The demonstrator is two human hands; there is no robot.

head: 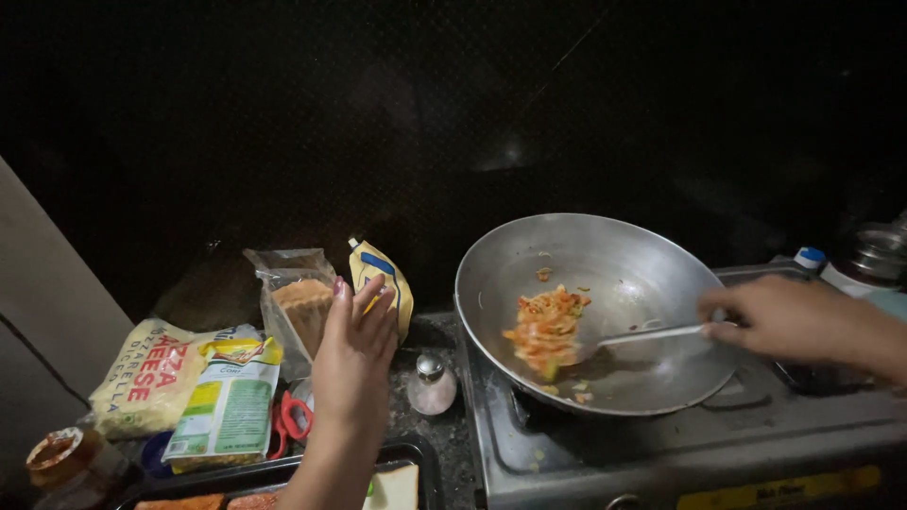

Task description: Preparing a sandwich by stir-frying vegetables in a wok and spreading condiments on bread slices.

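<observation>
Firmly, the right hand (789, 319) is clenched around the thin metal handle of a spatula (652, 333), whose blade end reaches down into the heap of chopped orange and green vegetables (548, 331) lying near the middle of a wide steel wok (624, 274). The wok sits tilted toward the camera on a burner of the grey gas stove (680, 444), with a few loose bits of food scattered on its lower wall. Over on the other side, the left hand (354, 354) is raised with fingers spread and palm facing away, grasping nothing; it hovers in front of a clear bag of bread slices (293, 302) and a yellow pouch with a blue spout (383, 274), though whether the fingertips touch either one cannot be told. Just right of that wrist stands a small glass salt shaker (432, 382) with a metal cap, on the dark speckled counter beside the stove. Left of the forearm lie a green and white packet (227, 411), a bag of shredded cheese (151, 378) and red-handled scissors (293, 420). A black tray (416, 449) with bread on it sits at the bottom edge, and a jar with a reddish lid (57, 463) stands in the lower left corner.
</observation>
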